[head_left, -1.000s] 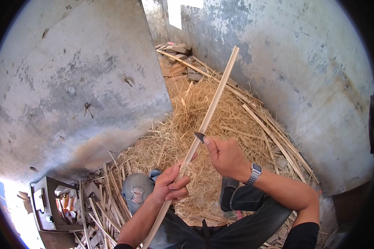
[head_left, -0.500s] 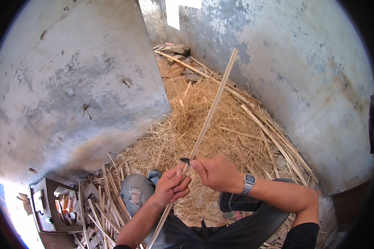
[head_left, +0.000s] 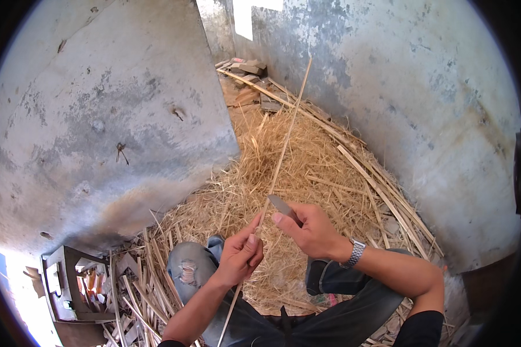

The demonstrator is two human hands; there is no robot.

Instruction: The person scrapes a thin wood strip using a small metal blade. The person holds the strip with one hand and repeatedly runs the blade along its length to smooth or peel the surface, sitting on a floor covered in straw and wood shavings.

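Note:
A long thin strip [head_left: 287, 139] of pale wood or bamboo slants up and away from my lap toward the far wall, its edge turned toward me. My left hand [head_left: 241, 254] is closed around its lower part, and the near end runs down past my thigh. In my right hand [head_left: 314, 232] is a knife with a short grey blade [head_left: 279, 204]. The blade lies at the strip just beyond my left fingers; whether it touches is unclear. My right fingers hide the knife's handle.
Straw-like shavings [head_left: 283, 156] cover the floor ahead. Long strips [head_left: 382, 196] lie along the right wall [head_left: 422, 115]. Left of my knees are more strips [head_left: 156, 266] and a dark open frame [head_left: 78, 283]. A grey wall [head_left: 116, 115] stands at left. Bricks [head_left: 246, 69] are piled far back.
My right hand has moved slightly up and right, bringing the knife blade into plainer view. The strip has turned from its wide face to its thin edge, and its far end has swung left.

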